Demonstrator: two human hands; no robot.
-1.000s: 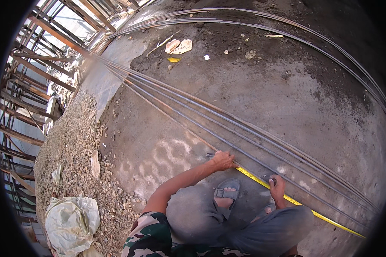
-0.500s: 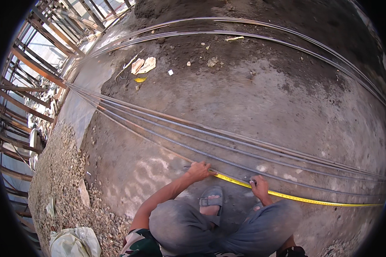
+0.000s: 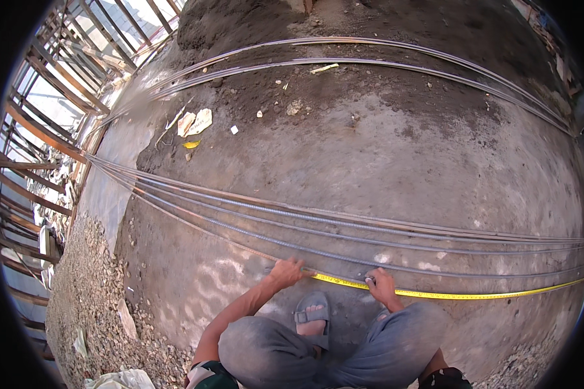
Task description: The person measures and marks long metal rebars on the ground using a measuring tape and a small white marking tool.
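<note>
reading no full label anywhere, but seeing dark printed letters, turned upside down, on a torn pale scrap (image 3: 202, 122) well beyond the hands, near a yellow leaf-like bit (image 3: 191, 144). making out fine dark marks along the yellow measuring tape (image 3: 474, 296), yet finding them too small to read.

viewing the tape as a narrow, bright ribbon, lying low over the ground (image 3: 435, 188), starting at the left hand (image 3: 287, 272), passing under the right hand (image 3: 383, 285) and stretching on to the right rim in a gentle bend.

curling the left fingers down over the tape's left end and a rust-brown bar (image 3: 198, 227); being unable to tell the exact contact of bar and tape beneath. pinching a small dark piece (image 3: 368, 280) between right thumb and fingers, just above the tape.

crouching in dusty grey trousers (image 3: 396, 337), planting a grey sandal (image 3: 313, 316) on the near side, close to the tape.

having only a narrow strip between the tape and the nearest grey ribbed bar (image 3: 292, 246), with more bars running alongside and converging toward timber posts (image 3: 45, 133) at upper left. finding wider room beyond, up to two curved bar bundles (image 3: 331, 61). meeting gravel (image 3: 97, 285) on the left and a whitish sack (image 3: 120, 380) at the lower edge.
</note>
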